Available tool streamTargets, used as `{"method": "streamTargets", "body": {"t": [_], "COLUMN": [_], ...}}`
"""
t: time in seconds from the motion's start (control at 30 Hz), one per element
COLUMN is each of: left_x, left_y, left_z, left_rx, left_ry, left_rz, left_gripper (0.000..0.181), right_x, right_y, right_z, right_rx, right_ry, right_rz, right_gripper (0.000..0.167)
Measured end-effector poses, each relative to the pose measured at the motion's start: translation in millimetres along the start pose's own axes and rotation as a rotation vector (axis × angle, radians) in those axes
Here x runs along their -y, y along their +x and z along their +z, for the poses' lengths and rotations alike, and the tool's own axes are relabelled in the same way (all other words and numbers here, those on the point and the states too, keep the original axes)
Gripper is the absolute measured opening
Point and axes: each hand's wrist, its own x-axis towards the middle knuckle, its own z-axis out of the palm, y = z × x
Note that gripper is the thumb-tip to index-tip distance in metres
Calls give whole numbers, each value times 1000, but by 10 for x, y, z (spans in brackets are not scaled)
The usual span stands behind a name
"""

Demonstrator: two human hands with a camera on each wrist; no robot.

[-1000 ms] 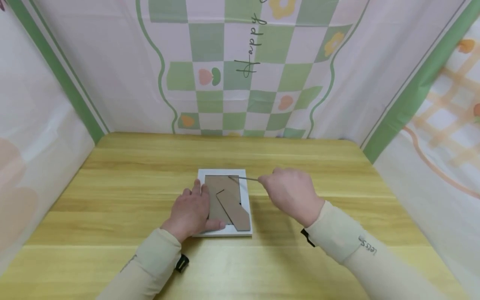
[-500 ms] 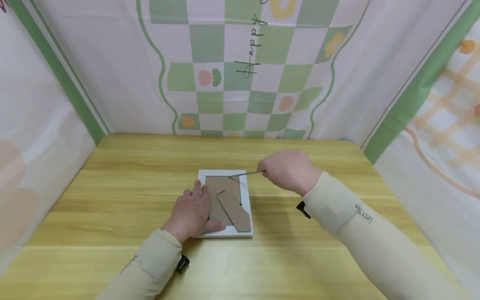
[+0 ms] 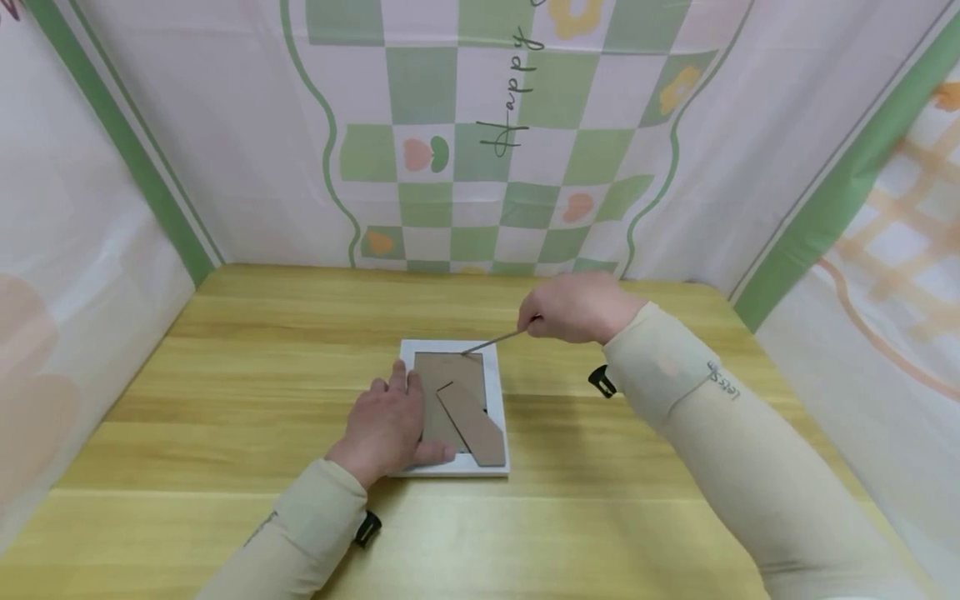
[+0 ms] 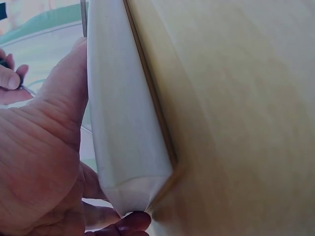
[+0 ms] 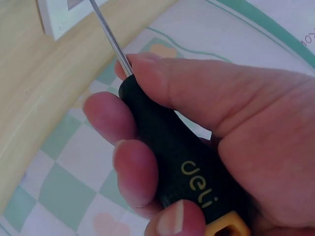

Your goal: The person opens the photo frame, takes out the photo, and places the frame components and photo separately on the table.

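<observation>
A white picture frame (image 3: pixel 492 375) lies on the table with its brown backing board (image 3: pixel 450 367) and angled stand leg (image 3: pixel 480 425) facing up. My left hand (image 3: pixel 386 421) rests over its left side, the thumb lying across the near border. In the left wrist view, fingers touch the corner of the white frame edge (image 4: pixel 123 108). My right hand (image 3: pixel 573 308) grips a screwdriver (image 5: pixel 167 137) by its dark handle, marked "deli". The metal shaft (image 3: pixel 491 342) slopes down to the far right corner of the backing, its tip at the backing's edge.
A wood-grain table (image 3: pixel 285 350) lies beneath everything. Behind it hangs a white cloth with a green checkered pattern (image 3: pixel 480 204), and similar cloth closes off both sides.
My right hand has risen and moved farther from me, tilting the screwdriver handle up while its tip stays near the backing's corner. The left hand and frame keep their place.
</observation>
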Motion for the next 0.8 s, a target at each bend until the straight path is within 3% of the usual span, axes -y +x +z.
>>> {"method": "streamTargets", "body": {"t": [0.3,0.5,0.8], "left_x": [7,3,-6], "left_y": [4,8,7], "left_z": [8,8,2], "left_rx": [-19,-15,-8], "left_ry": [20,22,43], "left_rz": [10,10,6], "left_gripper": [122,122,122], "right_x": [-78,-141,-306], "right_y": [160,238,338], "right_z": [-127,-205,-235], "right_rx": [106,194,254], "right_ry": [17,106,269], "right_rz": [-27,-28,-3], "right_gripper": [21,25,25]}}
